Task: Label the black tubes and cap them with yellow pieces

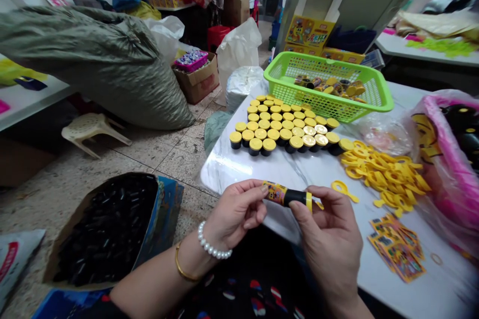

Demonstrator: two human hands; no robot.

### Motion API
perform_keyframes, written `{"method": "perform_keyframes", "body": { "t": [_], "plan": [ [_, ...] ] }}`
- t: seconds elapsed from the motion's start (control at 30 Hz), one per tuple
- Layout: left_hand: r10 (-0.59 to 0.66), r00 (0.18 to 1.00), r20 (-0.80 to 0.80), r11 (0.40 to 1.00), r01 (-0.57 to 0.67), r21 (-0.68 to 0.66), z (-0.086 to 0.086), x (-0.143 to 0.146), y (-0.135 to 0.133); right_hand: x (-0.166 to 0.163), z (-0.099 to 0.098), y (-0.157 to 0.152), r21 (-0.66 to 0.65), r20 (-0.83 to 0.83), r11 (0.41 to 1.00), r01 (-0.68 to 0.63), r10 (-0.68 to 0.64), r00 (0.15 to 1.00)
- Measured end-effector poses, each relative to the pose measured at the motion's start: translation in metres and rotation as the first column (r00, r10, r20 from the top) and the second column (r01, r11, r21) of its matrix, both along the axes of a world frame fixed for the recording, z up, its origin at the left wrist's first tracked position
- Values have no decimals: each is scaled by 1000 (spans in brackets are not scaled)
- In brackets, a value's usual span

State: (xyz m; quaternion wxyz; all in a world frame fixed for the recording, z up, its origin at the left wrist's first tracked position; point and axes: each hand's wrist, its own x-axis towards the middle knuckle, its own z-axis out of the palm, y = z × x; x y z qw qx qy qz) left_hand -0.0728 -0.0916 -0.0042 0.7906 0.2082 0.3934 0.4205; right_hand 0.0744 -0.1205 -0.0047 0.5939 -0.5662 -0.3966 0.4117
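Observation:
A small black tube (297, 197) lies sideways between my hands, over the table's front edge. My left hand (239, 207) pinches its left end, where a colourful printed label (275, 192) covers the black surface. At the other end, my right hand (329, 239) grips the tube near its yellow rim (309, 202), thumb below and fingers behind. A small yellow bit shows beside that rim, partly hidden by the fingers. Just beyond my right hand lies a single yellow ring-shaped piece (342, 189). Printed labels (398, 249) are spread in a loose pile to its right.
Rows of yellow-capped black tubes (276, 125) stand on the white table (228, 169). Behind them is a green basket (329, 104) with labelled tubes. Yellow ring pieces (381, 177) are heaped at right, beside a pink bag-lined container (445, 159). A box of black tubes (108, 229) sits low left.

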Motion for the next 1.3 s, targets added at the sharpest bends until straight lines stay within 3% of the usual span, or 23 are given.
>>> {"method": "perform_keyframes", "body": {
  "t": [0.13, 0.27, 0.3, 0.37, 0.47, 0.6, 0.77, 0.87, 1.0, 1.07, 1.17, 1.23, 1.3],
  "plan": [
    [73, 988, -135, 997, -67, 47, 3, 3, -5, 7, -6, -2, 32, -13, 999, 25, -25, 1000],
    [257, 913, -317, 931, -145, 335, 11, -1, -7, 14, -2, -5, 144, 16, 989, 44, -47, 999],
    [264, 904, -337, 903, -109, 415, 13, -3, -6, 14, 0, -5, 193, 28, 981, 37, -43, 999],
    [119, 934, -337, 876, 61, 479, 18, -6, -2, 15, 4, -5, 286, 56, 958, -7, -10, 998],
    [-170, 952, -256, 878, 264, 399, 20, -5, 5, 21, 4, -3, 350, 155, 922, -165, 117, 981],
    [-181, 965, -191, 926, 233, 298, 16, 0, 10, 43, 3, -5, 260, 403, 896, -360, 239, 884],
    [-321, 938, -128, 887, 345, 307, 10, 3, 14, 68, 5, -9, 263, 646, 866, -424, 168, 744],
    [-268, 938, -219, 845, 338, 415, 13, 6, 16, 68, 2, -6, 296, 712, 838, -458, 126, 691],
    [-136, 910, -391, 756, 350, 553, 18, 11, 20, 64, -2, -3, 263, 666, 873, -411, 144, 732],
    [-145, 920, -363, 798, 326, 507, 18, 12, 22, 66, -1, -2, 301, 680, 873, -383, 84, 728],
    [-207, 941, -267, 857, 306, 415, 15, 13, 24, 69, 3, -2, 356, 754, 842, -405, -3, 657],
    [-234, 946, -226, 862, 309, 402, 13, 14, 25, 69, 3, -2, 359, 779, 830, -427, -16, 626],
    [-221, 946, -237, 852, 306, 425, 12, 16, 26, 66, 2, -2, 344, 759, 854, -391, -8, 651]
  ]
}}
